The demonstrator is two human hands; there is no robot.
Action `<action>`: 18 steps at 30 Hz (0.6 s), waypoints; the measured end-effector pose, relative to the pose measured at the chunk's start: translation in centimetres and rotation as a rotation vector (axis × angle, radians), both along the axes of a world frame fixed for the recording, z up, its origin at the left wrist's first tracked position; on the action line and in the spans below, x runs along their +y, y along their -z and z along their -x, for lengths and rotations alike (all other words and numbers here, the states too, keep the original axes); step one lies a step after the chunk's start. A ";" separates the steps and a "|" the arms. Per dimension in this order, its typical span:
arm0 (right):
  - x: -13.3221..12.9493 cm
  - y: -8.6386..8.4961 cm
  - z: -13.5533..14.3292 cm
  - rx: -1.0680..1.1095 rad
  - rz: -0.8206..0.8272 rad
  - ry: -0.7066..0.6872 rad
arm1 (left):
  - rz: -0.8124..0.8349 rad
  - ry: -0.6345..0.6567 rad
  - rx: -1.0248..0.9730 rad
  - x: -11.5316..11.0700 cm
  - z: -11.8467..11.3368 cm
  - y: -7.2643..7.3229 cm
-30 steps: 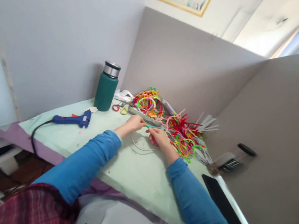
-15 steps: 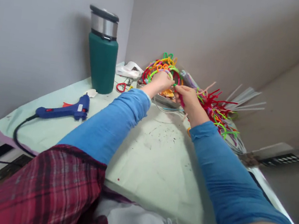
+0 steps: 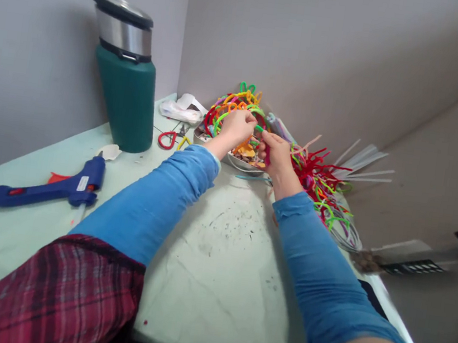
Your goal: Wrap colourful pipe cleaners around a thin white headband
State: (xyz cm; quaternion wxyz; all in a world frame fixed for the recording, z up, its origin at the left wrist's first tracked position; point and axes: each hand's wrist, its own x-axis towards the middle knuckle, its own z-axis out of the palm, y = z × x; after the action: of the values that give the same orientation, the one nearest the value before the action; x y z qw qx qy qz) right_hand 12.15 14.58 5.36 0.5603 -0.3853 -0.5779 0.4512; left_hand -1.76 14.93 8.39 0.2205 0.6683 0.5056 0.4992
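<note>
Out over the far part of the table, my left hand (image 3: 237, 127) pinches one end of a green pipe cleaner (image 3: 259, 128). The fingers of my right hand (image 3: 277, 155) are closed around its other end, and a magenta length (image 3: 267, 155) shows along that palm. Whether the green and magenta parts are one piece I cannot tell. Just behind my hands, looped pipe-cleaner shapes (image 3: 232, 100) in many colours are heaped on a tray (image 3: 198, 135) that also holds yellow and brown scraps. Part of the tray is hidden by my left hand.
A blue glue gun (image 3: 53, 189) lies at the left, near a tall green tumbler (image 3: 126, 102). Red-handled scissors (image 3: 167, 140) rest beyond. Loose pipe cleaners (image 3: 317, 172) and clear sticks (image 3: 360, 165) spread along the right wall. A light-blue strip (image 3: 252, 178) lies before the tray.
My view has shifted, so the tumbler and glue gun appear further left and larger. Both hands keep hold of the green pipe cleaner, with slightly more of it showing between them.
</note>
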 end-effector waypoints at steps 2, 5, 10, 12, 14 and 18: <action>0.6 -0.1 0.1 0.022 0.002 0.013 | 0.016 -0.046 0.100 0.3 -0.2 -0.5; 1.3 -0.1 0.0 0.053 -0.022 0.025 | 0.039 -0.040 0.186 0.9 -0.5 -1.3; 0.9 -0.5 -1.4 0.142 -0.015 0.154 | 0.002 0.055 0.306 1.9 -2.8 -3.2; -0.1 -0.6 -2.8 0.180 0.019 0.253 | 0.028 0.112 0.378 2.0 -5.0 -4.2; -1.7 -0.7 -4.5 0.220 0.031 0.356 | 0.015 0.214 0.440 1.8 -7.7 -5.0; -5.4 -0.5 -7.5 0.296 0.060 0.559 | 0.014 0.398 0.531 1.4 -13.2 -5.6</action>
State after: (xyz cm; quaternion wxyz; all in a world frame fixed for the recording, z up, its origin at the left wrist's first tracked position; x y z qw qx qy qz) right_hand 19.62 9.22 5.88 0.7289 -0.4758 -0.3483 0.3477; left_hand 11.44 16.31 13.99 0.1790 0.8591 0.4084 0.2511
